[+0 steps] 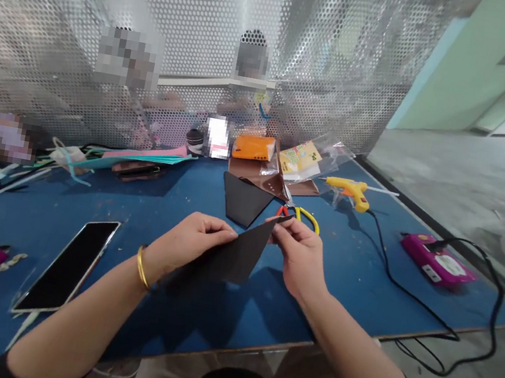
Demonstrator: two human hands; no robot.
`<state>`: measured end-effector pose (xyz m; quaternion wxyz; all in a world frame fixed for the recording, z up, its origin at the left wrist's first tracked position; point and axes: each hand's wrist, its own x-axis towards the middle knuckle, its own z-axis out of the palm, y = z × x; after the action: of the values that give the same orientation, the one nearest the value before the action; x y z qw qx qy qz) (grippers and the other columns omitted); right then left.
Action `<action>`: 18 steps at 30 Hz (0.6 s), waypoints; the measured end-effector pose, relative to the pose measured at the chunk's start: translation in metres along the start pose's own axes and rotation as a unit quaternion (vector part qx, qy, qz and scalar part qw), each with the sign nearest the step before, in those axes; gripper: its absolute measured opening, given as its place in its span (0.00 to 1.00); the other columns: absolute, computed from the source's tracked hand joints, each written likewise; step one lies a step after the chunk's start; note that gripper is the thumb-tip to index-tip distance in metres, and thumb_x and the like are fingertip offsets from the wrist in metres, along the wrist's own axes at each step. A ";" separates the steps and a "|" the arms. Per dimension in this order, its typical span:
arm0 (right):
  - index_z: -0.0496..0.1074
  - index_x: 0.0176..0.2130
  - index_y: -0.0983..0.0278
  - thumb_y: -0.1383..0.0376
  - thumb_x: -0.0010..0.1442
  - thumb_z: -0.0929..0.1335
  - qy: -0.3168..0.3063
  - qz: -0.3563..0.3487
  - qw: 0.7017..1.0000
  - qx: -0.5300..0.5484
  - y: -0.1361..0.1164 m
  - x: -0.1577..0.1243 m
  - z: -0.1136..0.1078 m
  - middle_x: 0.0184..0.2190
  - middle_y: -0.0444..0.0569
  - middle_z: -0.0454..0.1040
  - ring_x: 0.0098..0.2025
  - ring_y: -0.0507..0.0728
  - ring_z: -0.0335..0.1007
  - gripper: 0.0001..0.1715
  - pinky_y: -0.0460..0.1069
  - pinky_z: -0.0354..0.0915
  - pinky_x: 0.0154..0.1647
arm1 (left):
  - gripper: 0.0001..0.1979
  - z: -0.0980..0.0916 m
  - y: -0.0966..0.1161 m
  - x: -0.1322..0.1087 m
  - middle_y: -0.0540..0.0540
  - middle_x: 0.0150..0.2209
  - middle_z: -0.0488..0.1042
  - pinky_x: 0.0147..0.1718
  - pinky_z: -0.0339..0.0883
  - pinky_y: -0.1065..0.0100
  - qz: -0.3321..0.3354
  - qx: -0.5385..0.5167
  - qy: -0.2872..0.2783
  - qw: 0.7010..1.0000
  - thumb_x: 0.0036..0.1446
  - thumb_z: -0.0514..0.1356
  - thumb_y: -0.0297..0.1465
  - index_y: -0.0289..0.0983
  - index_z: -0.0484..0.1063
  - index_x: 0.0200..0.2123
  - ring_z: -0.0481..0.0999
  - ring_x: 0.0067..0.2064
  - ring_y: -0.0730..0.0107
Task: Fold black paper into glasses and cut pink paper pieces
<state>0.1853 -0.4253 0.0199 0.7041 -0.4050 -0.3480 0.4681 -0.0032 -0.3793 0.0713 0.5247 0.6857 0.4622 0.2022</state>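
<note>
A stiff black sheet (241, 255), which looks like paper or card, is held up above the blue table between both hands. My left hand (189, 240) pinches its left upper edge between thumb and fingers. At its upper right corner, my right hand (298, 249) grips the sheet with closed fingertips. Just beyond lies another black piece (245, 199) with slanted sides, flat on the table. Scissors (308, 218) with red and yellow handles rest behind my right hand, partly hidden by it. A yellow glue gun (350, 192) lies farther right, its cord trailing toward me.
On the blue table (348, 310) a phone (67, 267) lies at left. Purple power strips (438, 261) sit at right and lower left. Brown sheets (257, 175), an orange case (253, 147) and coloured papers (150, 158) line the back. Behind a perforated metal screen (199, 17), people are visible.
</note>
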 end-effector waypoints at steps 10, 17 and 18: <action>0.78 0.21 0.60 0.62 0.47 0.75 0.007 0.003 1.000 -0.017 0.001 -0.009 -0.002 0.21 0.43 0.75 0.24 0.52 0.66 0.06 0.49 0.64 0.29 | 0.17 0.033 0.008 0.014 0.47 0.26 0.78 0.25 0.63 0.71 -0.035 -0.092 0.019 0.995 0.45 0.69 0.46 0.36 0.81 0.29 0.71 0.26 0.71; 0.80 0.26 0.62 0.55 0.54 0.73 -0.006 0.014 1.000 0.000 0.002 -0.009 -0.002 0.20 0.44 0.73 0.24 0.52 0.65 0.13 0.49 0.64 0.29 | 0.18 0.032 0.007 0.012 0.46 0.28 0.80 0.27 0.65 0.70 -0.041 -0.091 0.016 0.995 0.42 0.70 0.46 0.37 0.82 0.28 0.74 0.28 0.68; 0.81 0.27 0.62 0.55 0.55 0.73 -0.008 0.009 1.000 -0.001 0.002 -0.009 -0.002 0.20 0.44 0.73 0.24 0.52 0.66 0.13 0.48 0.64 0.29 | 0.18 0.031 0.007 0.012 0.45 0.28 0.81 0.27 0.66 0.69 -0.041 -0.089 0.014 0.995 0.41 0.71 0.46 0.37 0.82 0.28 0.74 0.29 0.68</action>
<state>0.1837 -0.4337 0.0165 0.6968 -0.4047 -0.3505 0.4774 0.0298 -0.3858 0.0636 0.5850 0.6136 0.4777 0.2304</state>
